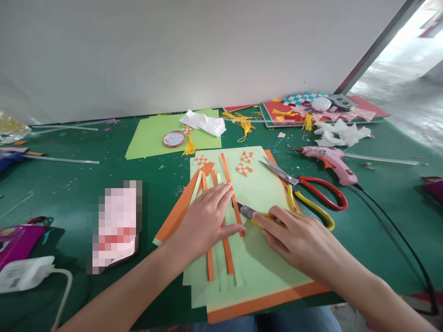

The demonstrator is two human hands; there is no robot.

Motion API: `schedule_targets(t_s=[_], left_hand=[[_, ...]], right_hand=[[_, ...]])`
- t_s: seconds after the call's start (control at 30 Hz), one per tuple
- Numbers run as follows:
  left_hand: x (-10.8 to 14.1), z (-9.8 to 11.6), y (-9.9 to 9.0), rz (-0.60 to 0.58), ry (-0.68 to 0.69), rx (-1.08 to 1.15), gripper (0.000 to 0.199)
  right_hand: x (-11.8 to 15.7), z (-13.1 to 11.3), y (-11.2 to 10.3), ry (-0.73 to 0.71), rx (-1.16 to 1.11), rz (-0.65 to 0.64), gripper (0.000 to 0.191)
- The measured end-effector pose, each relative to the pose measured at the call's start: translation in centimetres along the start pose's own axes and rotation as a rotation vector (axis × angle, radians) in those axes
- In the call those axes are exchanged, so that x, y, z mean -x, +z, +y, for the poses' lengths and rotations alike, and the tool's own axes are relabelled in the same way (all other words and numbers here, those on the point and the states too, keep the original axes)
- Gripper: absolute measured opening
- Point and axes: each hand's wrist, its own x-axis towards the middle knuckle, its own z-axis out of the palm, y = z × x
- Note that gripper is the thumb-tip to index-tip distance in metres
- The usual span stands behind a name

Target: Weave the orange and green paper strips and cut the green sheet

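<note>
My left hand (212,213) lies flat over several orange and pale green paper strips, its fingers stretched and its thumb out to the right. One orange strip (228,168) runs slanted past the fingertips. In my right hand (294,234) is a yellow utility knife (247,211), held low over the paper with its blade pointing left; the tip is at that slanted strip, and I cannot tell whether it touches. Beneath both hands are pale green sheets (270,272) stacked on orange paper (270,302). Small woven orange-and-white checkered pieces (244,169) rest near the sheet's top.
Scissors (289,177) with red and yellow handles lie right of the sheets, beside a pink glue gun (330,161) with a black cord. A phone (116,226) is at left, near a white charger (26,274). Behind are a tasselled round piece (174,139) and crumpled tissue (204,122).
</note>
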Motion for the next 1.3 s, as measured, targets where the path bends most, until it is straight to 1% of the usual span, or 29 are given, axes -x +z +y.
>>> schedule_targets(t_s=[0.17, 0.37, 0.63, 0.73, 0.8, 0.9, 0.97, 1.1, 1.3], left_hand=[[0.1, -0.1, 0.2, 0.012, 0.002, 0.002, 0.078], [0.0, 0.0, 0.2, -0.007, 0.001, -0.015, 0.081], [0.1, -0.1, 0.0, -0.008, 0.012, -0.010, 0.080], [0.3, -0.2, 0.1, 0.046, 0.063, -0.002, 0.085], [0.4, -0.1, 0.1, 0.102, 0.115, 0.002, 0.084], [0.5, 0.0, 0.0, 0.182, 0.168, -0.005, 0.071], [0.5, 0.1, 0.0, 0.203, 0.180, -0.027, 0.063], [0.5, 0.2, -0.1, 0.149, 0.160, -0.027, 0.055], [0.4, 0.0, -0.6, 0.090, 0.149, 0.034, 0.055]], right_hand=[[-0.5, 0.2, 0.2, 0.012, 0.003, -0.002, 0.031], [-1.1, 0.7, 0.3, 0.013, -0.016, -0.006, 0.028], [-1.5, 1.0, 0.4, 0.026, -0.006, -0.029, 0.033], [-1.1, 0.7, 0.2, 0.011, 0.002, -0.025, 0.032], [-0.7, 0.4, 0.1, 0.000, 0.002, -0.020, 0.031], [0.1, -0.2, -0.2, -0.020, -0.014, -0.028, 0.032], [0.6, -0.5, -0.3, -0.029, -0.033, -0.039, 0.034], [0.9, -0.8, -0.3, -0.034, -0.048, -0.031, 0.035], [0.8, -0.7, -0.3, -0.034, -0.045, -0.024, 0.033]])
